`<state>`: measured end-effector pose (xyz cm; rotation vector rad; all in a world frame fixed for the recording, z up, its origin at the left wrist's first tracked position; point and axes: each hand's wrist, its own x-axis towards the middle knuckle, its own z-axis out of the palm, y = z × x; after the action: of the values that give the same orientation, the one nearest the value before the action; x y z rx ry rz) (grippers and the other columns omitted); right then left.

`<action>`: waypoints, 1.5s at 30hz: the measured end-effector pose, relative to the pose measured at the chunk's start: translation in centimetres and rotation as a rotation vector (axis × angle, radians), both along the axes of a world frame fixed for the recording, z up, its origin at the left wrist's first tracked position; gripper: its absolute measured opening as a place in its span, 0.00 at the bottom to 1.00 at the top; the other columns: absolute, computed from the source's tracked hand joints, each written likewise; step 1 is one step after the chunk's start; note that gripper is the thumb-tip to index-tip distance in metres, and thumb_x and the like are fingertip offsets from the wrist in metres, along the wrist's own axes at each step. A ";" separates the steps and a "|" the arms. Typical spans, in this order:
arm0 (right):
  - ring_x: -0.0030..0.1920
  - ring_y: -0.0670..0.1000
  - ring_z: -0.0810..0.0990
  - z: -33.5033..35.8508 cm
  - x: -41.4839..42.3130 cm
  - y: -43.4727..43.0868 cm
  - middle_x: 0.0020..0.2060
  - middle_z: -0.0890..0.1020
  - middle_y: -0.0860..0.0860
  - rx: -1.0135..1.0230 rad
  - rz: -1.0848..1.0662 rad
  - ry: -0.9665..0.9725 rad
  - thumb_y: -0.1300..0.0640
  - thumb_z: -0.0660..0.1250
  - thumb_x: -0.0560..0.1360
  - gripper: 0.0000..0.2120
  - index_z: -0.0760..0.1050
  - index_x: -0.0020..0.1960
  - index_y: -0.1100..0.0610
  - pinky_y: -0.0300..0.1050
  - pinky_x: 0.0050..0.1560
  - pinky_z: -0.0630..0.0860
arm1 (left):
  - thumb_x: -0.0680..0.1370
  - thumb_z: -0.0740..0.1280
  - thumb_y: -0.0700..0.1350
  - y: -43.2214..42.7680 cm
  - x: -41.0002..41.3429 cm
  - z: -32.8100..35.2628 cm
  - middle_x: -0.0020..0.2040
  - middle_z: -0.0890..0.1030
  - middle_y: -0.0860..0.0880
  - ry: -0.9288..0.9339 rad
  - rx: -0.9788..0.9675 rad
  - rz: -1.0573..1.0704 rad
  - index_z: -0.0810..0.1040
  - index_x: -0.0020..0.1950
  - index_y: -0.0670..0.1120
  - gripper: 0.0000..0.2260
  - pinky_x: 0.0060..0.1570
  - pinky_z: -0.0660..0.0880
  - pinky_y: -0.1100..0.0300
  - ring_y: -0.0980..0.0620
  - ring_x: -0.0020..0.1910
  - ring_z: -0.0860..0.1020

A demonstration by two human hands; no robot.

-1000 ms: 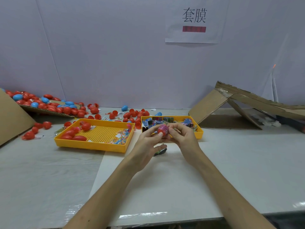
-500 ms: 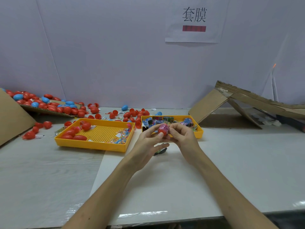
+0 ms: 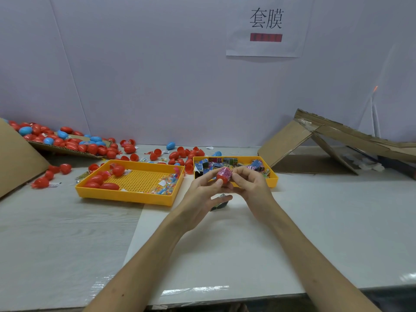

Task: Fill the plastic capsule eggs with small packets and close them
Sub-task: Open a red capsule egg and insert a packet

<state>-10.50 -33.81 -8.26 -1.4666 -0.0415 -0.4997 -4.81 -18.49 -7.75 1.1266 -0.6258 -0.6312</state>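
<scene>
Two hands work one red capsule half (image 3: pixel 221 179), held above table (image 3: pixel 337 221) at 6 o'clock of packet tray (image 3: pixel 273 180). Grip: left hand (image 3: pixel 201 192) pinches shell; right hand (image 3: pixel 251 186) pinches pink packet (image 3: pixel 225 171) bulging from mouth. Likely light, slick, rigid; hold shell's rounded sides.

Bright, soft, even, from overhead. Faint shadow just beneath the left hand (image 3: pixel 203 194). Glare strip on the table (image 3: pixel 67 233), nearer than the hand. Wide-angle bowing far either side.
</scene>
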 end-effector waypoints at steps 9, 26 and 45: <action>0.56 0.58 0.84 0.2 -0.1 0.1 0.53 0.85 0.56 -0.044 -0.060 -0.015 0.52 0.72 0.74 0.17 0.79 0.60 0.59 0.58 0.55 0.82 | 0.84 0.61 0.37 -0.3 0.0 0.0 0.64 0.82 0.48 -0.080 0.038 0.024 0.72 0.74 0.56 0.21 0.58 0.78 0.52 0.46 0.62 0.81; 0.45 0.54 0.85 0.6 0.1 0.0 0.44 0.86 0.54 0.167 -0.078 0.040 0.53 0.73 0.70 0.15 0.78 0.51 0.60 0.46 0.42 0.82 | 0.82 0.66 0.47 -0.5 0.5 -0.4 0.47 0.86 0.47 -0.086 0.075 0.328 0.80 0.62 0.49 0.09 0.43 0.82 0.60 0.47 0.46 0.86; 0.57 0.59 0.81 12.7 3.0 -14.7 0.64 0.77 0.63 0.860 -0.371 -0.012 0.54 0.57 0.85 0.16 0.67 0.69 0.61 0.50 0.48 0.79 | 0.71 0.79 0.42 0.0 2.1 -3.1 0.47 0.78 0.57 -0.736 0.720 0.245 0.78 0.63 0.54 0.23 0.35 0.73 0.75 0.61 0.44 0.79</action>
<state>-7.46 -48.55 4.48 -0.6200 0.3995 -0.7120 -2.70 -18.49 -10.81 2.1167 -0.8888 -0.1994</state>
